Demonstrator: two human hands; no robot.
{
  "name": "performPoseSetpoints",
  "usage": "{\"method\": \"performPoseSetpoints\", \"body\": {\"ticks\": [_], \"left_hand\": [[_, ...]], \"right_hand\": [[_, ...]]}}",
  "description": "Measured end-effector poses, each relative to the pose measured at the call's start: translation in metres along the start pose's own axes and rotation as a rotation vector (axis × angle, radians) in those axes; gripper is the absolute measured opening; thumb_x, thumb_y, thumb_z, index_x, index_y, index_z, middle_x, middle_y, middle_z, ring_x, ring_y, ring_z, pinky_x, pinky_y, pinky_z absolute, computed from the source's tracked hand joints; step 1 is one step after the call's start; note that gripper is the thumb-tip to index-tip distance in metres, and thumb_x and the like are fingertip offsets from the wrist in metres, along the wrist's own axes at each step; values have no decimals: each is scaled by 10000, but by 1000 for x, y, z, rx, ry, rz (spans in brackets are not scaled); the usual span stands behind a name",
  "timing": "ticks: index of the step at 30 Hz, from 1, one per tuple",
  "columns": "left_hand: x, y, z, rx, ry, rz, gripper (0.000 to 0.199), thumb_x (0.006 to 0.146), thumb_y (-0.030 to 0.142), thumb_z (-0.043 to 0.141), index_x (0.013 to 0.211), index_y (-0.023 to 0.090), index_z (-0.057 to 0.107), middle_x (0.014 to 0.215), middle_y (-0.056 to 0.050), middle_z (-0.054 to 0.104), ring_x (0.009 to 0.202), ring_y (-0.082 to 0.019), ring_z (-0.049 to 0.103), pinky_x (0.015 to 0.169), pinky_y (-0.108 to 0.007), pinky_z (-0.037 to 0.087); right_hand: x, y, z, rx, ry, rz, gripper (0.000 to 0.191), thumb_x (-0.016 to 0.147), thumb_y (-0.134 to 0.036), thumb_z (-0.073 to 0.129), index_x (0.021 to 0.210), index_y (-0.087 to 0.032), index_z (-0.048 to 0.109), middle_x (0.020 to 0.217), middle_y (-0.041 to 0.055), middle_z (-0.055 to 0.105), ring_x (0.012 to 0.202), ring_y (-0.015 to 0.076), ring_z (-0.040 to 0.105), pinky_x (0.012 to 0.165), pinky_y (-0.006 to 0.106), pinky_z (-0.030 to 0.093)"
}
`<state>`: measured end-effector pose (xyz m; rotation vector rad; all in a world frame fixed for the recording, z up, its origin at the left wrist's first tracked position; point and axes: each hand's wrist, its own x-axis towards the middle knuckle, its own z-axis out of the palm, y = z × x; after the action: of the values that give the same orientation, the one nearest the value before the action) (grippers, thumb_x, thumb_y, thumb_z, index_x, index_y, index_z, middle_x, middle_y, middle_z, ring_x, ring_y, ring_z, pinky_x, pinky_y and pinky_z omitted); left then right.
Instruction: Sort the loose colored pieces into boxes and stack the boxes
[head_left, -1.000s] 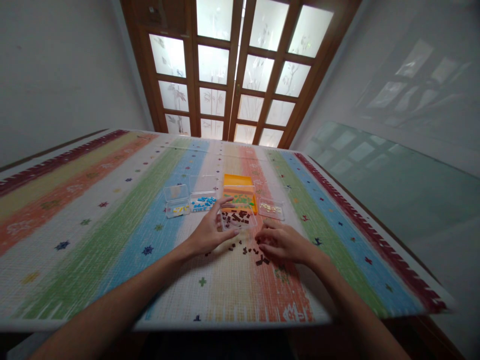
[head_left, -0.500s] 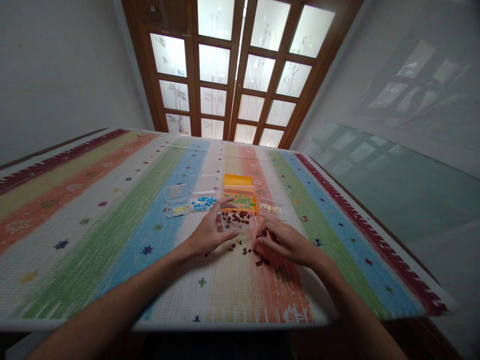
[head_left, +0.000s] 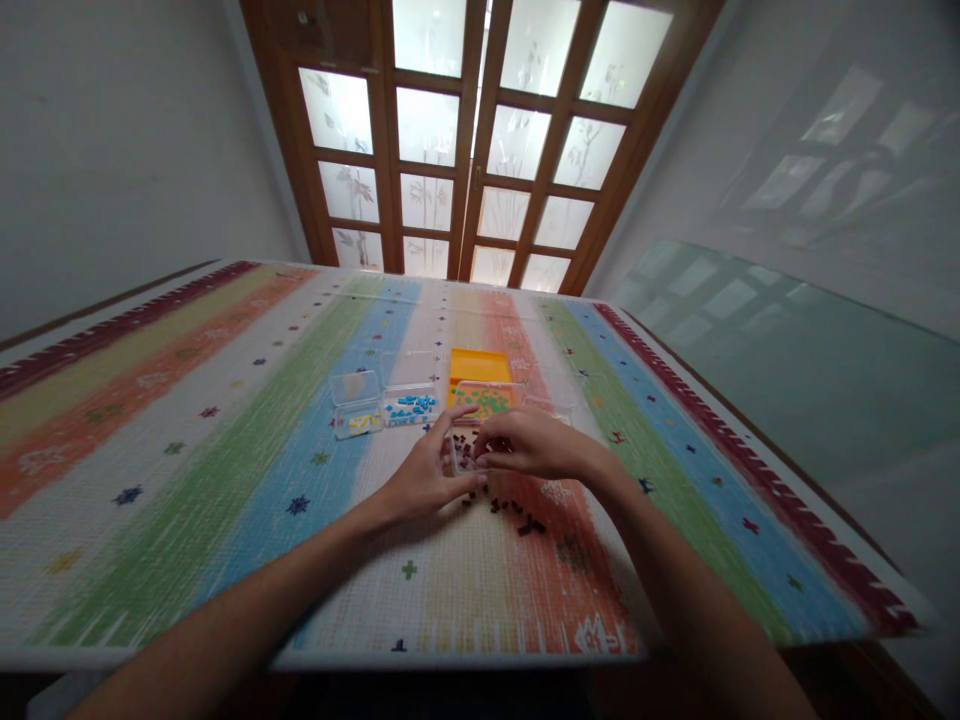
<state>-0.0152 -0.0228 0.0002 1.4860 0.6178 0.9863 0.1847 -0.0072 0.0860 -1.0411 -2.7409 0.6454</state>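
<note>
The left hand (head_left: 429, 474) clamps the box (head_left: 454, 457), likely steadying it beneath the right hand (head_left: 529, 440), bunched on what I cannot tell, with bits (head_left: 531, 526) just nearside.

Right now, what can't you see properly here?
In the head view:
- What the right hand holds, if anything: the hand itself hides it.
- Rightmost clear box: partly behind that hand.
- Blue pieces: too small to count.
- Forearms: cut off by the bottom edge.
</note>
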Motion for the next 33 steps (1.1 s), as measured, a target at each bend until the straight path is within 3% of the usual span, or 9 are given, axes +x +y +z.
{"method": "performPoseSetpoints", "body": {"ticks": [6,13,20,24,29,33], "left_hand": [[1,0,1,4,5,5,781,721,180,826,1398,242,441,1324,-119,584,1116,-258,660,985,-461,557],[2,5,2,-18,-11,-13,778,734,171,822,1397,239,422,1259,-110,631,1067,-247,689,958,-458,572],[2,5,0,-7,-25,6,780,742,188,836,1398,251,421,1314,-124,615,1103,-259,689,989,-480,560],[1,5,0,5,-26,18,770,760,190,825,1407,263,415,1319,-121,610,1123,-262,683,1010,-492,549],[2,6,-2,2,-7,24,749,766,198,821,1398,260,424,1363,-126,576,1156,-270,668,1034,-513,534],[3,10,-3,88,31,41,733,755,213,834,1382,265,458,1354,-118,590,1152,-281,658,972,-482,578]], "right_hand": [[6,4,0,41,-29,-53,141,855,-35,712,787,-155,742,691,-18,674,608,100,540,622,218,346],[5,11,3,45,-2,-40,122,870,-88,729,917,-169,808,801,35,751,676,128,622,657,226,394],[-4,11,0,69,35,-53,210,888,-77,653,986,-174,811,893,45,784,746,141,682,698,225,450],[-13,11,-3,92,100,-52,241,894,-92,594,992,-160,804,916,59,784,768,145,695,711,230,465],[-35,16,-6,95,207,12,229,907,-176,570,959,-153,792,774,43,739,622,120,605,631,230,425],[-54,23,0,154,184,12,198,887,-195,581,902,-145,772,735,28,705,578,106,539,597,224,403]]}}
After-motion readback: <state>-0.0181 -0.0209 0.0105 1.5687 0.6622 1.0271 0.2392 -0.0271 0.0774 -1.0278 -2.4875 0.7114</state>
